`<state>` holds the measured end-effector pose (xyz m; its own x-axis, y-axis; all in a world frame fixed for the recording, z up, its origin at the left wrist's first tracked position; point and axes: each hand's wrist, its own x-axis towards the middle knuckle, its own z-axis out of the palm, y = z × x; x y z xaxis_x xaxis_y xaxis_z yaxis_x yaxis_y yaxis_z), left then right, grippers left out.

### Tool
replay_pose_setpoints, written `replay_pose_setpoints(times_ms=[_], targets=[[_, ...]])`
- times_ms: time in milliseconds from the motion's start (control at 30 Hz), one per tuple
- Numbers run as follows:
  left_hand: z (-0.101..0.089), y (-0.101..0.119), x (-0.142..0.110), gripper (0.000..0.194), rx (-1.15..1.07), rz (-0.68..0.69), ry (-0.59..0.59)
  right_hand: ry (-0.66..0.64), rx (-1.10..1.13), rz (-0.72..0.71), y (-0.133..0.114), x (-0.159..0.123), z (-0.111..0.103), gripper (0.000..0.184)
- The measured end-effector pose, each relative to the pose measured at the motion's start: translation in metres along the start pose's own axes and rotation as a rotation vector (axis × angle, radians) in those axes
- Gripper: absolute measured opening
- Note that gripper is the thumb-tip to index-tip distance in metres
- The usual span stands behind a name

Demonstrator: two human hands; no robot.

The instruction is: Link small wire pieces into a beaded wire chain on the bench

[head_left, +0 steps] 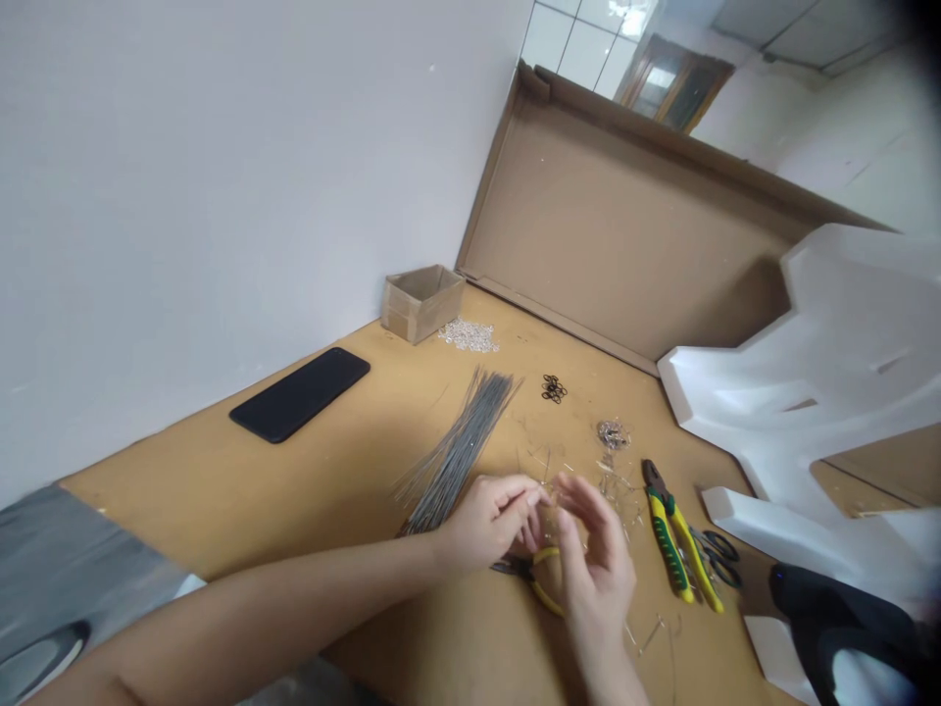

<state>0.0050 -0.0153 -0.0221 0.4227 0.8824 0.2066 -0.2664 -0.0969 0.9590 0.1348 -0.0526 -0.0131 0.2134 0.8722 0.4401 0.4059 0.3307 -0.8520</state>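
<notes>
My left hand (pixel 489 520) is closed in a pinch over the tabletop, thumb against forefinger. Whatever sits between those fingertips is too small to make out. Close beside it on the right, my right hand (pixel 601 561) has its fingers curved and apart from the thumb, with nothing visible in it. A bundle of thin grey wires (pixel 470 431) lies just beyond my left hand. Under and between my hands is a yellow-handled plier (pixel 545 579), partly hidden. Loose bits of wire (pixel 618 485) are scattered beyond my right hand.
Green-and-yellow pliers (pixel 672 534) and dark-handled scissors (pixel 720 559) lie at right. Farther back are metal pieces (pixel 613 434), black rings (pixel 554 388), small clear pieces (pixel 470 335) and a small cardboard box (pixel 422 304). A black phone (pixel 300 394) lies left; white foam (pixel 867 343) stands right.
</notes>
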Motion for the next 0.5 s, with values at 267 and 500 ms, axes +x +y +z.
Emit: replay_pose_setpoints(times_ms=[267, 500], targets=[[-0.02, 0.016, 0.012, 0.027, -0.389, -0.08, -0.085, 0.02, 0.374, 0.13, 0.011, 0.014, -0.006, 0.043], [-0.027, 0.013, 0.014, 0.025, -0.274, -0.069, -0.084, -0.209, 0.16, 0.221, 0.017, 0.0, 0.005, 0.016]])
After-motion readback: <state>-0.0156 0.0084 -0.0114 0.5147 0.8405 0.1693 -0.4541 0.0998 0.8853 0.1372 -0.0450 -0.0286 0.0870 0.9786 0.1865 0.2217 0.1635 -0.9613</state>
